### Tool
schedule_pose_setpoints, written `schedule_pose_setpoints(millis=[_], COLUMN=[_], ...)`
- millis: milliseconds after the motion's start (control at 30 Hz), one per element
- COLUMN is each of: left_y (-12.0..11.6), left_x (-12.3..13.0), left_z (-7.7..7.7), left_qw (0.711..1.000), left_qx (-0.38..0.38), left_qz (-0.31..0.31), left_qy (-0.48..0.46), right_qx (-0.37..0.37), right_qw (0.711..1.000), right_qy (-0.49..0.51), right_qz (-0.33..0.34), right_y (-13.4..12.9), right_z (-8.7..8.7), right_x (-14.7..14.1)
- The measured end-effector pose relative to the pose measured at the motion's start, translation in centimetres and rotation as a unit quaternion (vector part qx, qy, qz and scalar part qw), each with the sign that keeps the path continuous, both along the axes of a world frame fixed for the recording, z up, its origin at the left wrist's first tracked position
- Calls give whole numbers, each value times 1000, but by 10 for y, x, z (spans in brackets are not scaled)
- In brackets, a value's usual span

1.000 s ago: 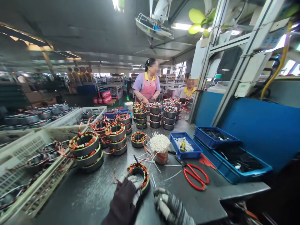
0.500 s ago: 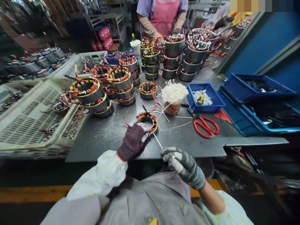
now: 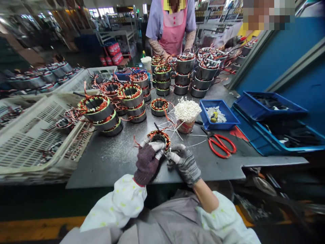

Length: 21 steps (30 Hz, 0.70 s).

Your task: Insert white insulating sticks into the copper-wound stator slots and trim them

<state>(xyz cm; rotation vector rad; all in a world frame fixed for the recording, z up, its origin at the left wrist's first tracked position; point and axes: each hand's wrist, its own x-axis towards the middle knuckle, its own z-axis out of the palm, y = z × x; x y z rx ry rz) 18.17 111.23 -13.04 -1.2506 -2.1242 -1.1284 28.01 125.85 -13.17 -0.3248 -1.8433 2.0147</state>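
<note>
My left hand (image 3: 149,159), in a dark maroon glove with pale fingertips, grips the near left rim of a motor stator (image 3: 166,138) with copper windings, tilted on the metal table. My right hand (image 3: 185,164), in a grey glove, is closed at the stator's near right edge. Its fingers pinch a white cable tie (image 3: 170,150), of which just a short bit shows. Beyond the stator, loose cable ties (image 3: 179,134) lie scattered beside a cup of upright cable ties (image 3: 187,111). Another stator (image 3: 159,105) lies flat farther back.
Stacked stators (image 3: 132,101) stand at the left and back. Red-handled scissors (image 3: 222,145) lie at right, near a blue tray (image 3: 219,123) of white scraps. Blue bins (image 3: 276,105) are far right, plastic crates (image 3: 38,135) left. A co-worker (image 3: 175,30) stands across the table.
My right hand has moved up and left to the stator; the white strip stretched between them earlier is now mostly hidden. My left hand still holds the stator. The view has tilted upward.
</note>
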Motion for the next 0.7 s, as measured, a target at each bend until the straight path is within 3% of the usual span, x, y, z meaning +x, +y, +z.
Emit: schedule_pose_setpoints(millis=[100, 200, 300, 400, 567, 633, 700], left_y=[1, 0, -2, -4, -6, -4, 0], left_x=[-2, -2, 0, 2, 2, 2, 2], left_z=[2, 5, 7, 7, 7, 8, 10], left_qw=[999, 998, 996, 997, 996, 995, 996], left_qx=[-13, -50, -64, -46, -60, -74, -67], left_qz=[-8, -1, -11, -31, -55, -51, -38], left_qy=[32, 48, 57, 57, 47, 50, 42], right_qx=[-55, -19, 49, 173, 417, 426, 382], right_qw=[998, 999, 997, 984, 908, 903, 921], right_qy=[-37, -44, -51, -27, 42, 52, 62], right_qz=[12, 11, -7, -41, -30, -26, -42], right_y=[-2, -4, -4, 2, 13, 14, 14], right_z=[5, 6, -1, -10, 1, 12, 22], right_x=[1, 1, -4, -9, -7, -7, -6])
